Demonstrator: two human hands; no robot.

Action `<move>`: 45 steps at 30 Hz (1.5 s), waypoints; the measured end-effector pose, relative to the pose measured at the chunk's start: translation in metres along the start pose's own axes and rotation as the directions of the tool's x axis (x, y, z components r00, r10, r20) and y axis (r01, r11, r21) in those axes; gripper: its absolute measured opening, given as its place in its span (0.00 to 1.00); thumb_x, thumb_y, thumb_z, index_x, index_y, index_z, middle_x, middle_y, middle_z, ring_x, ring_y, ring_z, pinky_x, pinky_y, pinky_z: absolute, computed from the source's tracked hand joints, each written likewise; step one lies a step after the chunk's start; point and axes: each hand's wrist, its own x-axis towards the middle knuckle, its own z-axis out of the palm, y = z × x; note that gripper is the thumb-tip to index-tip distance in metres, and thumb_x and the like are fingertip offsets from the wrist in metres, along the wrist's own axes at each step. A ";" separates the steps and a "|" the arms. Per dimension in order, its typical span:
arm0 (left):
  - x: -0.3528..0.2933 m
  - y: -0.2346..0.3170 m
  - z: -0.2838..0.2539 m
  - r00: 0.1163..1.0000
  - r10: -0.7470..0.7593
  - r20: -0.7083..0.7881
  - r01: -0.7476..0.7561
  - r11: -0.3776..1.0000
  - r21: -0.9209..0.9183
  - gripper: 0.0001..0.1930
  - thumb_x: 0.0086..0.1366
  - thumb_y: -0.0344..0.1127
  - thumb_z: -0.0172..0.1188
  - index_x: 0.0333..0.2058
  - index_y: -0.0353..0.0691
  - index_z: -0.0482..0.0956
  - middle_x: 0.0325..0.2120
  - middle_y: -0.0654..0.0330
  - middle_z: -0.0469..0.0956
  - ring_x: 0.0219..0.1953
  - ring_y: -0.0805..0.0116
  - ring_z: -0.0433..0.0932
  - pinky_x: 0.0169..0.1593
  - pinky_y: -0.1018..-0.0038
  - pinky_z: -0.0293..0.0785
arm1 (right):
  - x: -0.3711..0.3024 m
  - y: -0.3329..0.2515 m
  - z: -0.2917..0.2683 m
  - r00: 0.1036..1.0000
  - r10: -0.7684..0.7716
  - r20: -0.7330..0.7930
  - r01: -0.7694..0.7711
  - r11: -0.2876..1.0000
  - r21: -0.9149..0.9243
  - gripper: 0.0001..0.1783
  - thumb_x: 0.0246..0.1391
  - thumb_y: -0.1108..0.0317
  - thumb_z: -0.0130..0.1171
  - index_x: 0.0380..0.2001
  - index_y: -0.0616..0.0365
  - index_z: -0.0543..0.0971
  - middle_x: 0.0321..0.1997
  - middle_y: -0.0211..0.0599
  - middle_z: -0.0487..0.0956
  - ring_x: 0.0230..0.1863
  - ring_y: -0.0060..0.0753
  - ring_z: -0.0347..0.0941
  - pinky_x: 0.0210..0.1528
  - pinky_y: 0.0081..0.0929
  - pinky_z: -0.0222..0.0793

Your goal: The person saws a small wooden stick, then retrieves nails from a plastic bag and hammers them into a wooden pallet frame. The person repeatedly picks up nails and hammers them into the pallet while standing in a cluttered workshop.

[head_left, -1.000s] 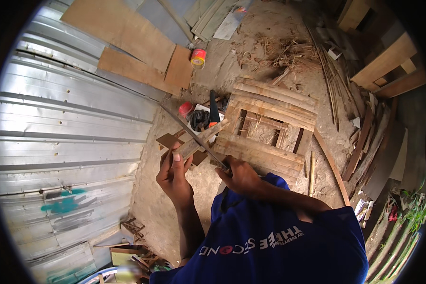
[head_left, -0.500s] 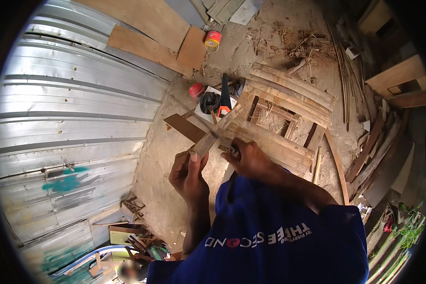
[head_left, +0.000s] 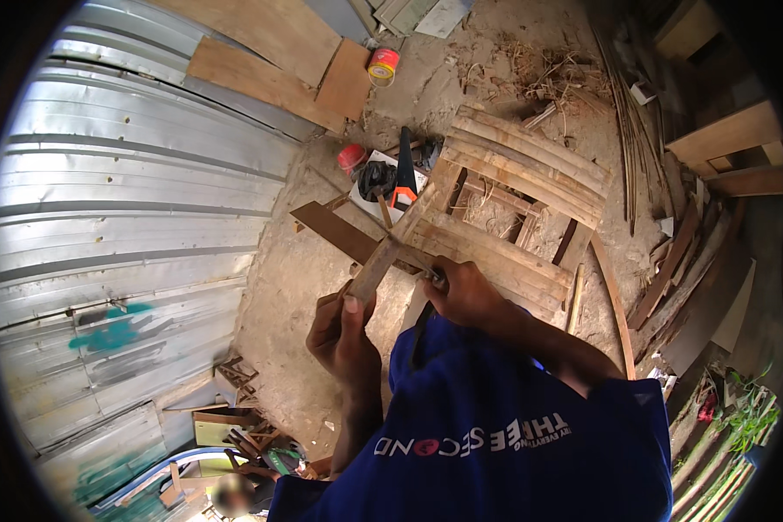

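My left hand point(head_left: 346, 335) is closed around the near end of a narrow wooden strip point(head_left: 376, 268), thumb on top. The strip points away from me toward a slatted wooden bench point(head_left: 496, 248). My right hand point(head_left: 463, 294) is closed on the handle of what looks like a knife point(head_left: 416, 257); its blade meets the strip from the right, partly hard to make out. A dark brown board point(head_left: 326, 228) lies below the strip and crosses under it. Just beyond, a handsaw point(head_left: 404, 170) with an orange-and-black handle area rests beside a black plastic bag point(head_left: 377, 180).
A red round container point(head_left: 351, 158) and a red-and-yellow can point(head_left: 383, 65) stand on the dirt floor. Corrugated metal sheeting point(head_left: 139, 200) walls the left side. Plywood sheets point(head_left: 261, 83) lean at the back. Planks point(head_left: 696, 287) pile up on the right; wood shavings point(head_left: 561, 78) litter the far ground.
The scene has shifted slightly left and up in the view. My right hand and the blade have moved a little toward me along the strip; both hands keep their holds.
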 end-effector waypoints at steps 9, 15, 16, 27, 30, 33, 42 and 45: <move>0.004 0.003 -0.009 0.994 -0.067 -0.082 0.059 0.994 -0.092 0.09 0.65 0.30 0.60 0.32 0.26 0.79 0.35 0.54 0.77 0.38 0.67 0.78 0.46 0.68 0.81 | -0.008 0.014 0.005 0.999 0.006 0.032 -0.006 1.000 -0.002 0.12 0.54 0.63 0.61 0.36 0.59 0.76 0.22 0.46 0.80 0.29 0.51 0.81 0.38 0.42 0.77; 0.009 0.003 -0.014 0.992 -0.058 -0.108 0.045 0.992 -0.115 0.11 0.65 0.31 0.61 0.34 0.24 0.79 0.37 0.53 0.77 0.40 0.64 0.80 0.47 0.67 0.82 | -0.010 0.023 0.000 0.982 0.037 0.185 -0.040 0.999 0.013 0.13 0.55 0.60 0.59 0.37 0.58 0.76 0.25 0.50 0.80 0.31 0.54 0.80 0.39 0.44 0.76; 0.010 0.003 -0.015 0.992 -0.063 -0.114 0.049 0.991 -0.122 0.11 0.65 0.31 0.61 0.34 0.25 0.79 0.37 0.53 0.77 0.39 0.65 0.80 0.47 0.68 0.82 | -0.010 0.025 -0.001 0.991 0.120 0.049 -0.120 0.993 -0.010 0.13 0.55 0.60 0.59 0.37 0.58 0.76 0.25 0.51 0.80 0.31 0.55 0.80 0.39 0.45 0.76; 0.021 0.003 -0.016 0.998 -0.042 -0.041 0.041 0.999 -0.023 0.12 0.67 0.33 0.57 0.38 0.26 0.79 0.35 0.55 0.77 0.42 0.66 0.79 0.47 0.69 0.82 | -0.037 0.031 -0.009 0.969 -0.011 0.249 0.012 1.000 -0.004 0.14 0.56 0.59 0.60 0.36 0.59 0.76 0.25 0.46 0.81 0.29 0.47 0.82 0.36 0.39 0.77; 0.021 0.003 -0.014 0.999 -0.019 -0.034 0.017 0.999 -0.037 0.11 0.66 0.31 0.60 0.35 0.25 0.79 0.35 0.55 0.77 0.39 0.66 0.79 0.45 0.69 0.83 | -0.035 0.024 -0.010 0.950 -0.029 0.310 0.002 0.996 0.089 0.11 0.55 0.62 0.61 0.34 0.59 0.77 0.24 0.46 0.80 0.28 0.45 0.81 0.33 0.35 0.77; 0.026 0.003 -0.015 0.994 -0.023 -0.105 0.014 0.996 -0.086 0.10 0.65 0.30 0.61 0.34 0.25 0.79 0.35 0.54 0.77 0.39 0.65 0.80 0.44 0.69 0.83 | -0.032 0.021 -0.007 0.957 -0.010 0.291 -0.002 0.999 0.042 0.10 0.55 0.64 0.60 0.33 0.59 0.76 0.24 0.46 0.80 0.27 0.44 0.81 0.32 0.35 0.77; 0.015 0.002 -0.015 0.990 -0.079 -0.113 0.063 0.989 -0.134 0.10 0.66 0.30 0.60 0.35 0.25 0.80 0.36 0.54 0.77 0.39 0.65 0.80 0.46 0.68 0.81 | -0.021 0.017 -0.002 0.951 -0.050 0.305 0.072 0.996 -0.061 0.10 0.55 0.64 0.60 0.33 0.60 0.77 0.24 0.47 0.81 0.27 0.46 0.81 0.34 0.37 0.76; 0.014 0.003 -0.014 0.989 -0.073 -0.129 0.063 0.995 -0.077 0.11 0.66 0.31 0.60 0.35 0.24 0.79 0.35 0.54 0.77 0.39 0.65 0.79 0.46 0.67 0.81 | -0.011 0.015 0.002 0.997 -0.070 0.034 0.072 0.994 -0.076 0.11 0.55 0.63 0.59 0.34 0.60 0.77 0.23 0.46 0.79 0.26 0.46 0.79 0.35 0.36 0.76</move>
